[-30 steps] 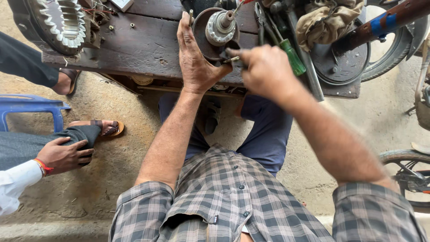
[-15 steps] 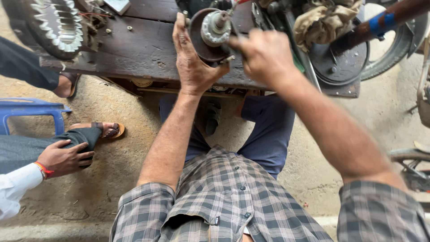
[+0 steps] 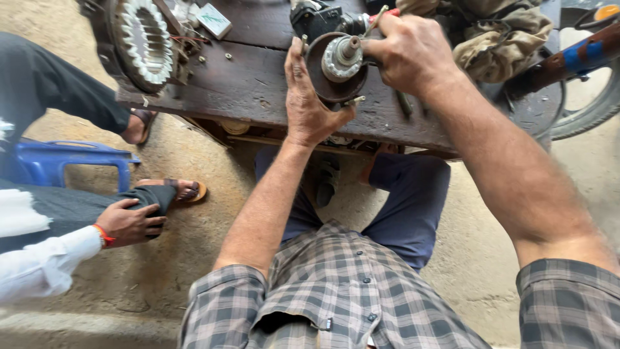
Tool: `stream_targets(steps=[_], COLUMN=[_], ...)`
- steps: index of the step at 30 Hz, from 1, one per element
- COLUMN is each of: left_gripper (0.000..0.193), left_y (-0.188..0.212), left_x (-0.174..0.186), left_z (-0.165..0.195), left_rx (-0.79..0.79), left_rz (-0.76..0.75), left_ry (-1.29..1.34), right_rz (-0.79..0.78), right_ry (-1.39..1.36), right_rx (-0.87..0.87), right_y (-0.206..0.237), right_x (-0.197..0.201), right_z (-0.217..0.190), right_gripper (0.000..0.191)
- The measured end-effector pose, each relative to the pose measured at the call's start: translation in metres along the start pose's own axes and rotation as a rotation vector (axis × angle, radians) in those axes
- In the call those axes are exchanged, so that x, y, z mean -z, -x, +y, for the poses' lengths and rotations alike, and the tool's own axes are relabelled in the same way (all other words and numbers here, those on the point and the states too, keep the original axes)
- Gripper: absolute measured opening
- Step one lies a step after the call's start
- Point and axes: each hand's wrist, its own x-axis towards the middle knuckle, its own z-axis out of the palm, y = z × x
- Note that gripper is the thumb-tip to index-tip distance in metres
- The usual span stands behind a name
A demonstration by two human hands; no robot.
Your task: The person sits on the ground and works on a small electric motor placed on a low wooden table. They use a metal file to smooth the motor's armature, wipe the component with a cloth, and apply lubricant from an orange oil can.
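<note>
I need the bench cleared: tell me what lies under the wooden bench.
Under the wooden bench show the person's blue-trousered knees and a dark sandal. The bench top hides everything deeper.
</note>
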Motion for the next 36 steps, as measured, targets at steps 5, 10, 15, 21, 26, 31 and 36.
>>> stream_targets(steps=[5, 10, 15, 21, 26, 31, 36], left_gripper=[0.139, 0.133, 0.136, 0.138, 0.142, 0.154, 0.151], left_y=[-0.001, 0.002, 0.001, 0.008, 0.021, 0.027, 0.024], left_x=[0.000, -0.001, -0.002, -0.007, -0.016, -0.001, 0.011], left_z=[-0.001, -0.006, -0.012, -0.010, 0.000, 0.006, 0.002], left_rx=[-0.043, -0.032, -0.064, -0.070, -0.050, -0.099, -0.107], left_rz=[0.045, 0.015, 0.004, 0.041, 0.024, -0.038, -0.087], left_ry=[-0.040, -0.001, 0.005, -0.097, -0.244, -0.125, -0.058], right_rz=[0.018, -0.245, -0.090, 0.021, 0.020, 0.118, 0.315], right_ry=[-0.686, -0.589, -0.562, -0.870, -0.789, -0.373, 0.610], right_rx=[-0.288, -0.412, -0.357, -0.419, -0.658, -0.646, -0.826], right_y=[0.016, -0.012, -0.001, 0.085, 0.078, 0.066, 0.089], right_x=[0.020, 0.012, 0.017, 0.025, -0.005, -0.039, -0.051], right_z=[-0.019, -0.006, -0.020, -0.045, -0.012, 0.022, 0.093], right_gripper=[0.060, 0.059, 0.054, 0.057, 0.083, 0.062, 0.105])
